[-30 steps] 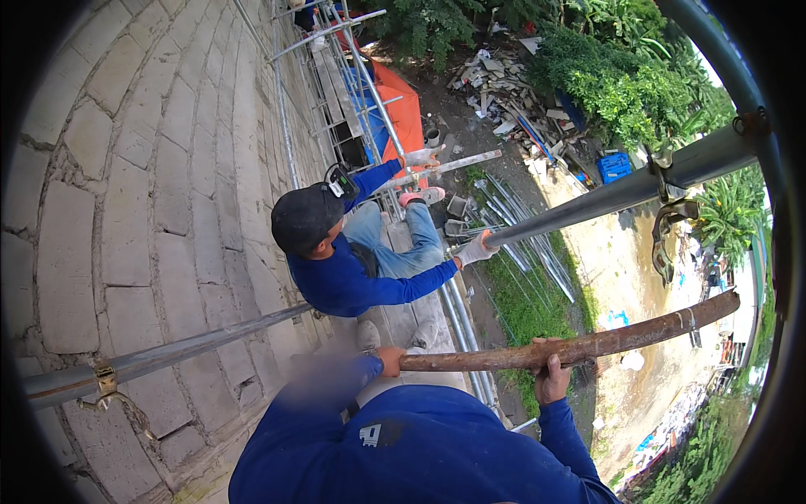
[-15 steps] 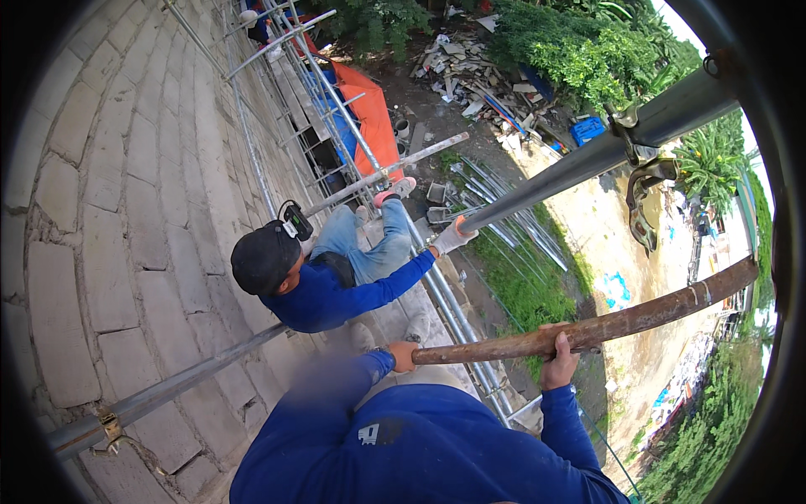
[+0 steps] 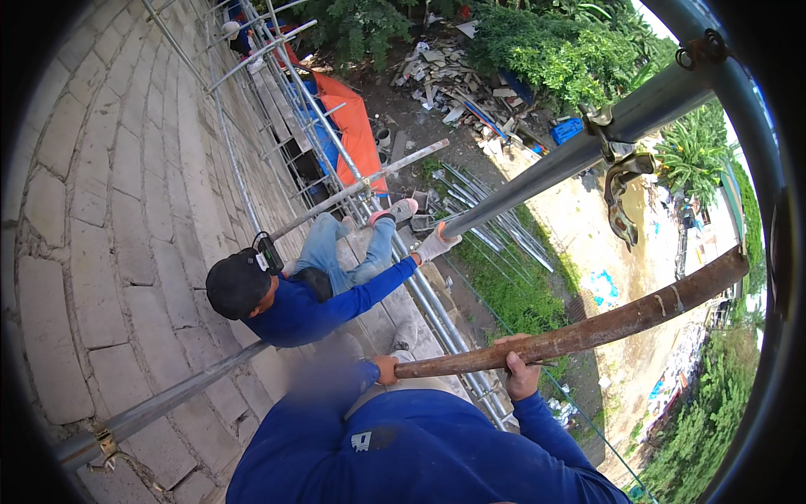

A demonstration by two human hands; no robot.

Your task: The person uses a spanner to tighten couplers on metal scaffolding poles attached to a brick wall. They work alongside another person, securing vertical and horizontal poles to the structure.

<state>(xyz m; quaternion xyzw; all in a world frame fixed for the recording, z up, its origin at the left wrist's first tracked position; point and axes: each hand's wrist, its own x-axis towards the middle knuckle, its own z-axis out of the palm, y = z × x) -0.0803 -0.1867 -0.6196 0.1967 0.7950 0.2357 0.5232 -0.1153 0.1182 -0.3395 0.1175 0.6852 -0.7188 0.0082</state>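
A rusty brown steel pipe [image 3: 604, 326] lies across in front of me, rising toward the right. Around its left end my left hand [image 3: 385, 370] is closed. Farther along, my right hand [image 3: 520, 370] grips it, thumb on the near side. Ahead on the planks, a co-worker [image 3: 294, 294] in a blue shirt and dark cap reaches a gloved hand [image 3: 437, 244] to the lower end of a grey scaffold tube [image 3: 579, 155]. A metal scaffold clamp [image 3: 623, 193] hangs from that tube, above my pipe. A blurred patch hides part of my left arm.
A block wall [image 3: 117, 252] rises along the left, with a horizontal tube [image 3: 168, 407] beside it. Scaffold rails [image 3: 445, 315] edge the planks over a drop. Far below lie loose tubes [image 3: 495, 210], rubble [image 3: 445, 76] and an orange tarp [image 3: 348, 126]. Another person [image 3: 239, 38] is at the far top.
The view has shifted slightly, so most things appear farther left. The rusty pipe stays in both my hands, and my right hand sits a little lower. The co-worker still holds the grey tube.
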